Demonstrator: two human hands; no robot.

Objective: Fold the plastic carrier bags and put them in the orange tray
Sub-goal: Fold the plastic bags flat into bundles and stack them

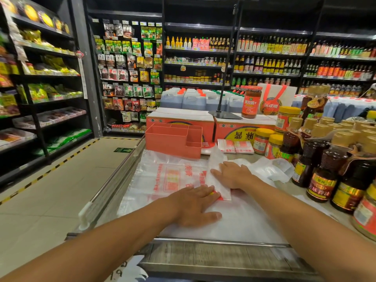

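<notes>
A clear plastic carrier bag with red print (173, 178) lies flat on the counter, one strip of it (217, 180) folded over along its right side. My left hand (195, 204) presses flat on the bag near the fold's lower end. My right hand (234, 176) rests flat on the folded strip. Beyond the bag stands the orange tray (173, 139), with several compartments that look empty. More loose white bags (270, 167) lie crumpled to the right. Two folded bag packs (235, 146) sit behind them.
Sauce bottles (325, 169) and jars (262, 140) crowd the counter's right side. Orange cartons (179, 119) and a black stand base (224, 114) sit behind the tray. A metal rail (114, 178) edges the counter on the left, with the shop aisle and stocked shelves beyond.
</notes>
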